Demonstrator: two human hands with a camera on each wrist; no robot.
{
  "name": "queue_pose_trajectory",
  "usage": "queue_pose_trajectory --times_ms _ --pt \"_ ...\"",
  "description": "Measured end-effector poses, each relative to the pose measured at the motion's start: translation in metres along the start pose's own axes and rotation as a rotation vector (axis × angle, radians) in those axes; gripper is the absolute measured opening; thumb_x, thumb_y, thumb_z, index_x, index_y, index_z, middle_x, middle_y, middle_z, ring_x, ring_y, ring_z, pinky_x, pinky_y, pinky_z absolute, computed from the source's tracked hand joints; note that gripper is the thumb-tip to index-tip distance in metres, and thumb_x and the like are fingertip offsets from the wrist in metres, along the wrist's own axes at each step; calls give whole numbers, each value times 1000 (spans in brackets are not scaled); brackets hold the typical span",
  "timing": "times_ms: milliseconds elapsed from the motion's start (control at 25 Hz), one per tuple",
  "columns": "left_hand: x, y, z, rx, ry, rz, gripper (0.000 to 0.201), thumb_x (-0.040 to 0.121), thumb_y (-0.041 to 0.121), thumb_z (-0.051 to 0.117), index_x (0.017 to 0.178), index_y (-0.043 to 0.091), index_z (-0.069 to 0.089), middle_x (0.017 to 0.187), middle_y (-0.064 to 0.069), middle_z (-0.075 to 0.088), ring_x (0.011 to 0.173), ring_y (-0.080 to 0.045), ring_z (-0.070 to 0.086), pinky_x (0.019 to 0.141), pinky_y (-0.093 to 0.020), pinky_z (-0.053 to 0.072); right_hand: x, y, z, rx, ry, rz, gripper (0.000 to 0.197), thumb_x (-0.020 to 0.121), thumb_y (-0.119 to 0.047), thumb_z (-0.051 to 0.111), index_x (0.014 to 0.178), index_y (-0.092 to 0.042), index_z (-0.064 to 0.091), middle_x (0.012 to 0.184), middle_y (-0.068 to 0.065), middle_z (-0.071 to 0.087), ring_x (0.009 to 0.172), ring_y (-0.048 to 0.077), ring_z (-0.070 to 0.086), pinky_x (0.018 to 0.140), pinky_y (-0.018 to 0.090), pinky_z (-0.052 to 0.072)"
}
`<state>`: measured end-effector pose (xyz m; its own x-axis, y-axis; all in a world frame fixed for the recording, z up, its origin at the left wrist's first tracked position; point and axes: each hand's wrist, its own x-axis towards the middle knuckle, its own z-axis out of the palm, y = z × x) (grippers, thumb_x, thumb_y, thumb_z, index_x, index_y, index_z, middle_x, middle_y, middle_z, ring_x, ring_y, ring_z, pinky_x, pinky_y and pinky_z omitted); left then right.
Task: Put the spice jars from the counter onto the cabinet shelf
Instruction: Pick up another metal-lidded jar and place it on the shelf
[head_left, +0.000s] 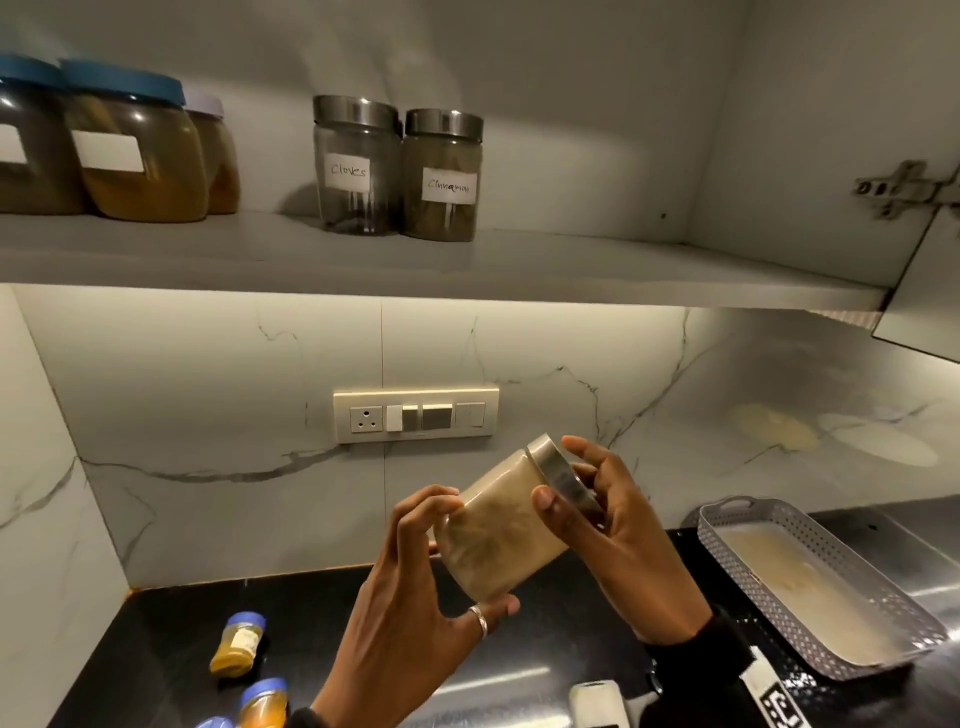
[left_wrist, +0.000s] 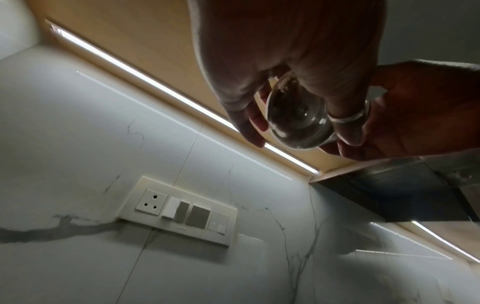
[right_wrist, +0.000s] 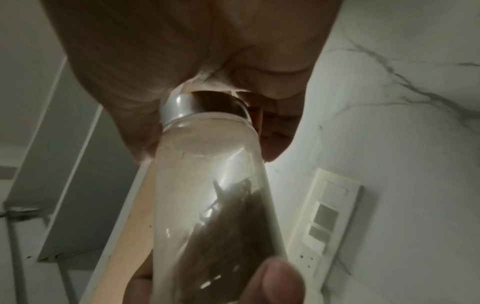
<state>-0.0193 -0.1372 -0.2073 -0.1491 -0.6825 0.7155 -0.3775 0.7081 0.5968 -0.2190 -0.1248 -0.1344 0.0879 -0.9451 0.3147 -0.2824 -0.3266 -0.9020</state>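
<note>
Holding jar (head_left: 496, 530), contents seemingly brownish bits.

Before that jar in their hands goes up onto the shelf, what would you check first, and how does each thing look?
1. Both hands on the jar: ok. The left hand holds its base, the right hand its metal lid.
2. Jar upright: not ok, it is tilted.
3. Lid screwed tight: cannot tell.
4. Free spot on the shelf: ok, bare board right of the cinnamon jar.
5. Label facing out: cannot tell, none shows.
6. Counter finished: not ok, small yellow jars remain there.
</note>
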Motion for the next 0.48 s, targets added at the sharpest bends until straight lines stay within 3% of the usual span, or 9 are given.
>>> queue_pose_trajectory --times_ms 40,120,200,240,360,400,480 --pt "7 4 -3 -10 4 -4 89 62 67 76 132 51 24 134 26 40 113 -5 58 85 -18 56 3 -13 -6 -46 14 -37 86 58 -80 64 133 -48 36 131 -15 53 111 -6 59 92 23 54" --pt "25 17 -11 -24 10 12 85 63 73 71 132 57 25 129 34 46 117 11 53 83 -3 48 7 -42 -18 -136 26 -127 78 61 -81 60 130 -56 34 129 -27 49 110 -12 56 92 24 53" --pt "48 36 -24 8 32 47 82 62 83 61 131 64 22 121 43 49 115 26 44 73 12 34 10 -75 -32 -207 32 -230 75 65 -76 61 132 -55 36 130 -29 50 114 -3 58 98 36 51" --pt "60 47 -30 34 42 73 83 60 85 59 131 66 20 122 47 45 115 28 41 71 14 30 13 -93 -40 -225 33 -285 74 66 -74 63 132 -52 38 130 -25 52 115 3 59 98 41 51" --pt "92 80 -50 131 23 136 85 61 81 62 131 64 17 129 52 31 118 22 41 79 10 34 24 -144 -60 -234 54 -421 70 67 -67 69 130 -45 48 121 -20 58 111 9 62 91 43 54" --pt "105 91 -57 185 38 173 80 65 80 59 131 61 19 131 49 31 118 20 41 81 7 35 30 -162 -68 -229 84 -463 68 68 -66 71 128 -43 50 118 -21 59 109 8 62 91 41 55" --pt "127 102 -65 348 133 267 66 78 70 56 134 43 35 134 33 41 119 11 43 91 -5 37 48 -189 -82 -273 147 -502 62 73 -61 71 128 -38 51 113 -22 60 106 2 62 91 33 53"
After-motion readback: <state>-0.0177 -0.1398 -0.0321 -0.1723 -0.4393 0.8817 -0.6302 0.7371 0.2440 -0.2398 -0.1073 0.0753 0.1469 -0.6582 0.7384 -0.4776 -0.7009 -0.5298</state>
